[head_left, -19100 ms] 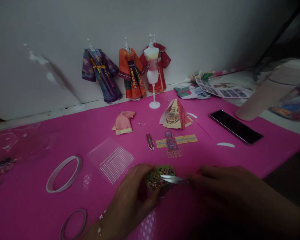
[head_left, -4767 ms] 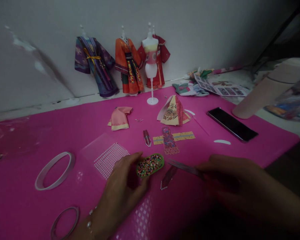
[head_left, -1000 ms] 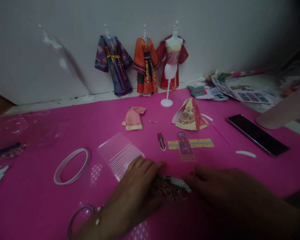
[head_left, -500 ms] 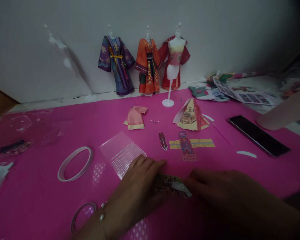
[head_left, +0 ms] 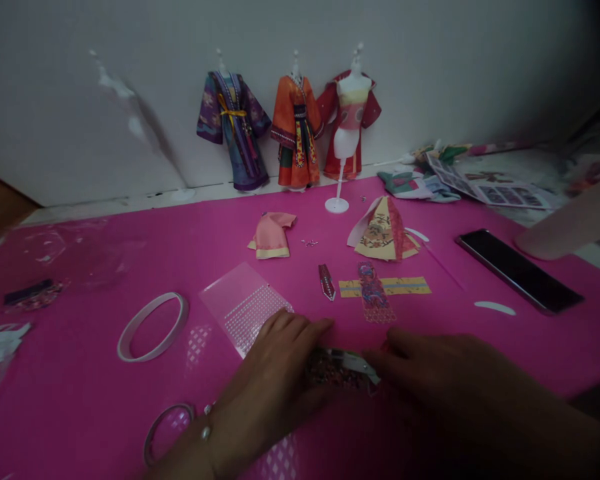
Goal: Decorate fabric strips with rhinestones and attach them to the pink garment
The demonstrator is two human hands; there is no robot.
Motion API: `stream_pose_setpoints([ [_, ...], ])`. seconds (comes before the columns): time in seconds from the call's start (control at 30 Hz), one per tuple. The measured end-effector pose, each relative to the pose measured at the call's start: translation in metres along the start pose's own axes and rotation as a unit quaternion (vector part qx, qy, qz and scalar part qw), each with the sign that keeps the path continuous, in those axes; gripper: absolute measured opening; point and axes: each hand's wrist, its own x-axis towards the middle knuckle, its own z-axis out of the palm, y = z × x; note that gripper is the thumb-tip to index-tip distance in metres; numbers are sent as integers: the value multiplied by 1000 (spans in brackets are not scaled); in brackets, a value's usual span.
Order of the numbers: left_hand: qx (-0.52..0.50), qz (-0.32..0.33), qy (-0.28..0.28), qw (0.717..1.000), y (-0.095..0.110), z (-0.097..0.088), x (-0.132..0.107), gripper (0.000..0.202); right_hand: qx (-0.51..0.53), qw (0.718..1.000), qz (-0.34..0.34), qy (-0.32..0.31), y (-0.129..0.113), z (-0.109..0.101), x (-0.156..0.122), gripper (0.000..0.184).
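In the head view, my left hand is closed around the left end of a small clear packet of dark, multicoloured bits. My right hand pinches the packet's right end, where a pale strip shows along the upper edge. What fills the packet is too dark to name. Under my left fingertips lies a clear sheet of stick-on rhinestones. Beyond my hands are a narrow red trimmed piece and a patterned panel crossing a yellow strip.
Behind stand doll forms in purple, orange and red robes. A pink doll top and a doll skirt lie mid-table. Tape rolls are at left, a phone and a pale cylinder at right.
The packet has tilted slightly between my hands, showing more of its dark contents, and its right end has shifted a little. My right hand has moved slightly; my left stays nearly still.
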Motion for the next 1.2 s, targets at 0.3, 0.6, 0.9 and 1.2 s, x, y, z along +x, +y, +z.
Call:
stream_pose_setpoints([
  [0.3, 0, -6, -3, 1000, 1, -1, 2, 66, -21, 1000, -13, 10, 2, 7, 0, 32],
  [0.6, -3, -5, -3, 1000, 2, -1, 2, 70, -19, 998, -30, 47, 2, 12, -1, 27],
  [0.9, -2, -13, -3, 1000, 2, -2, 3, 65, -12, 999, -32, 22, 0, 11, -1, 27],
  [1.2, 17, -26, -16, 999, 4, -6, 6, 58, 4, 1000, -19, 20, 8, -7, -15, 31],
])
